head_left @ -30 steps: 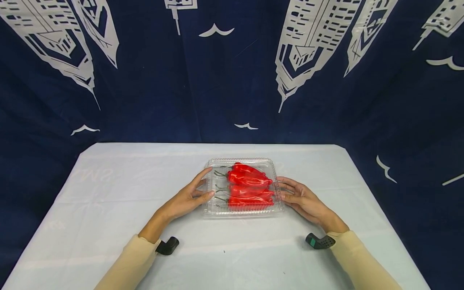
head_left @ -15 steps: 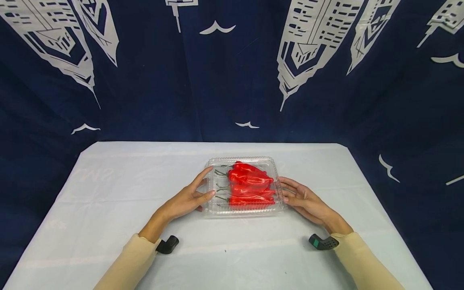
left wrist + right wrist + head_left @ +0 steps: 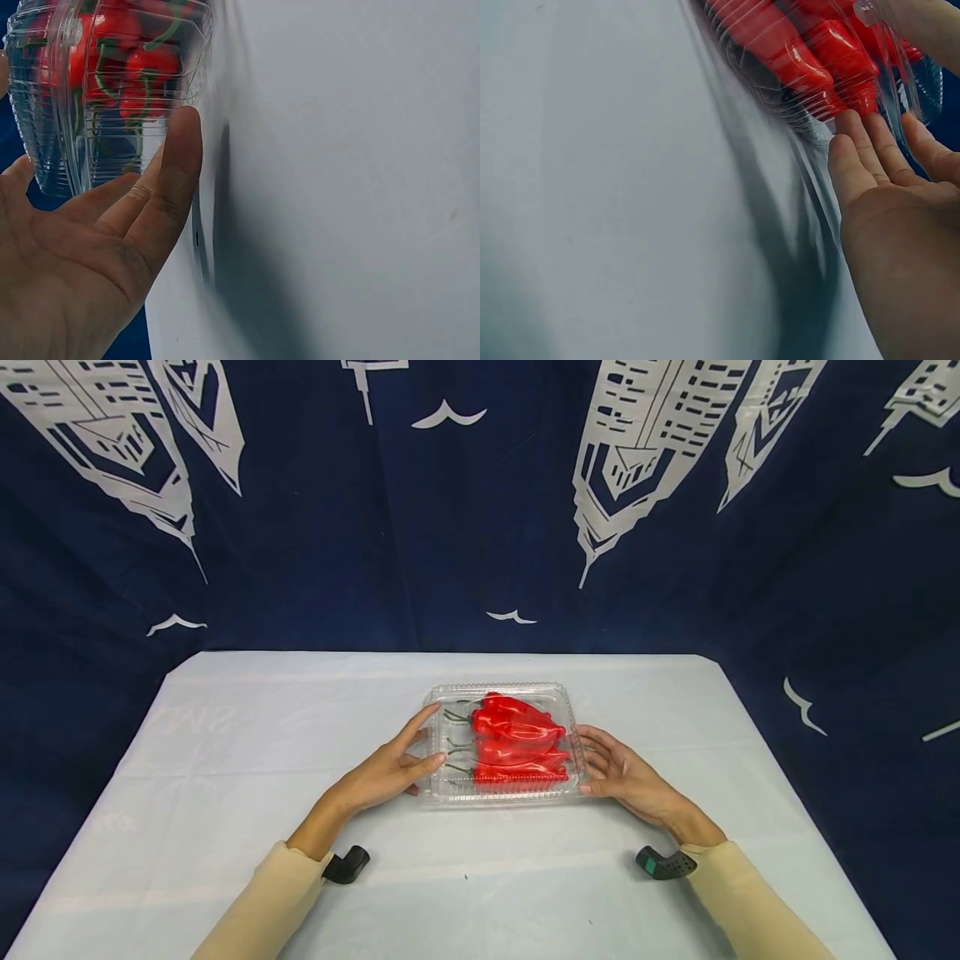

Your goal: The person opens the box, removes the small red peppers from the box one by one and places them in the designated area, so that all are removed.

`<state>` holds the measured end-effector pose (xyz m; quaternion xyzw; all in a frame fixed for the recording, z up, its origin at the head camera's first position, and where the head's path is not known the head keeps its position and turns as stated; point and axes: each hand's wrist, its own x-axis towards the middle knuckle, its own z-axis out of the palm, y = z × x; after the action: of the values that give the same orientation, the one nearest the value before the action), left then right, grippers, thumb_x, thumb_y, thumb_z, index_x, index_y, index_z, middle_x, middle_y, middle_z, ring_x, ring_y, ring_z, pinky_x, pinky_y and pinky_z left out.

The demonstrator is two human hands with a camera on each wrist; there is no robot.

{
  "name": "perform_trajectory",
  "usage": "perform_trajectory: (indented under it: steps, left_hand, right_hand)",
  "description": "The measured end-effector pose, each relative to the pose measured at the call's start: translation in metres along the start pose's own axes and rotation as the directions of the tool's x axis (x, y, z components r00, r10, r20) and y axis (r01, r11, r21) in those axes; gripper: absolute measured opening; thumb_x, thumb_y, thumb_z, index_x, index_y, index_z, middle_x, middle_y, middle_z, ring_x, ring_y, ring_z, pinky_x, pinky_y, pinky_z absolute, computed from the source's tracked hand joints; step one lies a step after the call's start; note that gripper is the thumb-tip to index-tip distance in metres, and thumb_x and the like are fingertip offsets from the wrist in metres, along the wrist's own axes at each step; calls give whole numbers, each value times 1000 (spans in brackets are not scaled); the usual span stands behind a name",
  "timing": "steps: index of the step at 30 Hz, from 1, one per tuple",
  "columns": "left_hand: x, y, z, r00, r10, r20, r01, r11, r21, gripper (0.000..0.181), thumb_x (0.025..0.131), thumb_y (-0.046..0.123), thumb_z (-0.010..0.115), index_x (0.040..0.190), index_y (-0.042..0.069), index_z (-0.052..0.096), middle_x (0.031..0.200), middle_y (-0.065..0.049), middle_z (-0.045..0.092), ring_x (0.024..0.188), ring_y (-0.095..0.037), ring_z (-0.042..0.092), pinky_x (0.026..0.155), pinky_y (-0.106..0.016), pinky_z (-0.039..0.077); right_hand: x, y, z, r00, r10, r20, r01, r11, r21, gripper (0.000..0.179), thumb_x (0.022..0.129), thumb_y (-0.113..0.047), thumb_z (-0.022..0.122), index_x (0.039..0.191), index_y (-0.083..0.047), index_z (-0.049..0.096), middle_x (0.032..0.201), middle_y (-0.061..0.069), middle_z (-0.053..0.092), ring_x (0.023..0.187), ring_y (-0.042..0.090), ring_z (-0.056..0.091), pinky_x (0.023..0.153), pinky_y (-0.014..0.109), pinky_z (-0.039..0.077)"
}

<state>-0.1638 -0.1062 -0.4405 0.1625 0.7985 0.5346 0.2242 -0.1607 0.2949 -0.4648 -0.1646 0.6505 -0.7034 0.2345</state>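
In the head view a clear plastic clamshell box [image 3: 504, 800] lies on the white table, its lid down. Several red peppers [image 3: 519, 747] with thin green stems show through it, stems toward the left. My left hand [image 3: 385, 774] rests against the box's left side, thumb near the front and index finger toward the back. At the right side my right hand [image 3: 628, 778] touches the wall with its fingertips. The left wrist view has the ribbed box wall [image 3: 112, 142] against extended fingers. Straight fingertips of the right hand [image 3: 907, 199] meet the opposite wall in the right wrist view.
A white cloth covers the table [image 3: 247, 735]. Behind it hangs a dark blue curtain [image 3: 480, 543] with pale building prints. A black wrist device [image 3: 347, 865] is on the left wrist, and a similar device [image 3: 665, 863] is on the right.
The right hand's fingers have shifted slightly, its thumb now lower at the box's front right corner. The left hand and the box stay where they were.
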Motion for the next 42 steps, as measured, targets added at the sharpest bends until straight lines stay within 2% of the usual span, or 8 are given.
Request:
perform_trajectory:
  steps: [7, 15, 20, 25, 29, 33, 38, 42]
  left_hand:
    - [-1, 1, 1, 1000, -12, -8, 12, 1000, -13, 81, 98, 42, 63, 157, 49, 8, 163, -22, 21, 92, -20, 70, 77, -36, 56]
    - [-1, -1, 0, 1000, 10, -1, -10, 1000, -5, 80, 99, 42, 61, 158, 47, 8, 163, -23, 20, 86, -21, 70, 77, -36, 56]
    - [0, -1, 0, 1000, 24, 4, -25, 1000, 6, 78, 100, 40, 60, 158, 45, 9, 162, -25, 21, 85, -20, 69, 78, -38, 55]
    - [-1, 0, 0, 1000, 26, 4, -26, 1000, 7, 78, 100, 39, 61, 159, 44, 9, 163, -25, 20, 88, -21, 69, 78, -38, 54]
    - [-1, 1, 0, 1000, 24, 1, -24, 1000, 7, 78, 100, 39, 60, 158, 44, 9, 163, -24, 19, 95, -23, 69, 78, -37, 54]
    - [-2, 1, 0, 1000, 20, 1, -20, 1000, 3, 78, 100, 40, 60, 159, 44, 9, 164, -24, 18, 103, -24, 68, 78, -36, 55]
    - [-1, 0, 1, 1000, 27, 2, -27, 1000, 6, 79, 100, 41, 60, 159, 43, 8, 163, -24, 19, 96, -23, 69, 78, -37, 54]
    - [0, -1, 1, 1000, 24, -2, -24, 1000, 11, 79, 99, 41, 60, 159, 43, 8, 164, -22, 20, 99, -21, 69, 77, -36, 54]
  right_hand:
    - [-3, 3, 0, 999, -16, -51, 13, 998, -61, 68, 86, 10, 68, 144, 6, 33, 146, 10, 50, 126, 5, 57, 98, 24, 52]
    - [-7, 4, 4, 991, -28, -131, 12, 993, -117, 48, 85, 7, 71, 127, 9, 50, 141, -5, 54, 127, -1, 54, 103, 19, 45]
    - [-9, 4, 7, 985, -43, -167, 23, 993, -117, 40, 84, 8, 72, 121, 8, 55, 133, -7, 60, 123, 1, 59, 99, 21, 48]
    - [-13, 7, 8, 987, -70, -143, 57, 994, -96, 43, 85, 9, 71, 125, 5, 55, 130, -10, 63, 122, 4, 61, 96, 23, 51]
    - [-14, 9, 8, 990, -109, -88, 103, 992, -73, 56, 81, 14, 72, 131, 10, 48, 137, -9, 59, 128, 2, 56, 99, 23, 49]
    - [-15, 10, 10, 988, -123, -94, 113, 989, -97, 62, 79, 13, 75, 132, 16, 43, 138, -8, 58, 128, 1, 56, 99, 23, 48]
    - [-15, 11, 10, 983, -144, -117, 127, 982, -137, 54, 79, 14, 74, 125, 19, 46, 134, -6, 60, 124, 5, 59, 98, 23, 50]
    - [-15, 13, 10, 974, -186, -126, 164, 972, -170, 44, 79, 15, 73, 116, 21, 50, 132, -6, 61, 122, 8, 62, 99, 21, 49]
